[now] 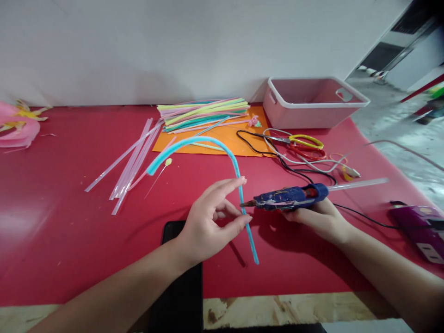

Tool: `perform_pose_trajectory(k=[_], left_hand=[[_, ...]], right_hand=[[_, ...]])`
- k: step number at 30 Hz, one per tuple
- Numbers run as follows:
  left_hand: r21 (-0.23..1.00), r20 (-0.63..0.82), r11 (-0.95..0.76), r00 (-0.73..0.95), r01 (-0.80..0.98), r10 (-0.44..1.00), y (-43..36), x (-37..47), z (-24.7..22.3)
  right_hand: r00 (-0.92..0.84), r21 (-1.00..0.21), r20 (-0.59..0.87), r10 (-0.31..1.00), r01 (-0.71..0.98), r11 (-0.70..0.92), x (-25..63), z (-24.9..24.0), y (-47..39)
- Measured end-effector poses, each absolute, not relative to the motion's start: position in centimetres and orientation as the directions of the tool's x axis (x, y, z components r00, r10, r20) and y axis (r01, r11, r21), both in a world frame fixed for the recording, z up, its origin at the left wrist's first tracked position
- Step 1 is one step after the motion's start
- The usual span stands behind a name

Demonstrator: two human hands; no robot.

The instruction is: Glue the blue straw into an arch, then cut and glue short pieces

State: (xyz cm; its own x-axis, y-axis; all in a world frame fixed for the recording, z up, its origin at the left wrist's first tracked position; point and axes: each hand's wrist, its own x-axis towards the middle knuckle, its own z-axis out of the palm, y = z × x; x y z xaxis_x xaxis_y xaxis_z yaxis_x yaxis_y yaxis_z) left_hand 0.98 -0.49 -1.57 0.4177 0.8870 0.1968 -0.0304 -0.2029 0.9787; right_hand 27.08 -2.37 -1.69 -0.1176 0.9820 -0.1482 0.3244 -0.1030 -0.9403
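Observation:
A light-blue pipe cleaner (212,139), bent into an arch, is pinched between the thumb and fingers of my left hand (210,217). Its thicker end reaches to the left and its thin end points down toward the front. My right hand (322,219) grips a blue glue gun (291,198) whose nozzle meets the pipe cleaner between my left fingertips. From the gun's rear sticks a clear glue stick (359,184). Whether glue is coming out cannot be made out.
Colourful pipe cleaners (204,113) lie on an orange envelope (215,147). Clear glue sticks (133,162) and a yellow-tipped wire (168,162) sit left. Scissors (307,143), tangled cables (294,162) and a pink bin (305,115) stand right, a purple power strip (414,226) nearer, a black phone (182,296) in front.

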Motion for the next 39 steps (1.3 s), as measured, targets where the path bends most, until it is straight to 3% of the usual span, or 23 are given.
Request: perform_pose_trajectory(k=[6,39], left_hand=[[0.979,0.191,-0.201,0.418,-0.02,0.888,-0.52,1.0,-1.57],[0.98,0.177,-0.197,0.441,0.0,0.88,-0.43,1.0,-1.62]], right_hand=[[-0.11,-0.952,-0.206,0.972,0.253,-0.173,26.77,-1.18,-2.25],[-0.088,-0.954,-0.125,0.988,0.284,-0.095,26.84,-1.62,-2.3]])
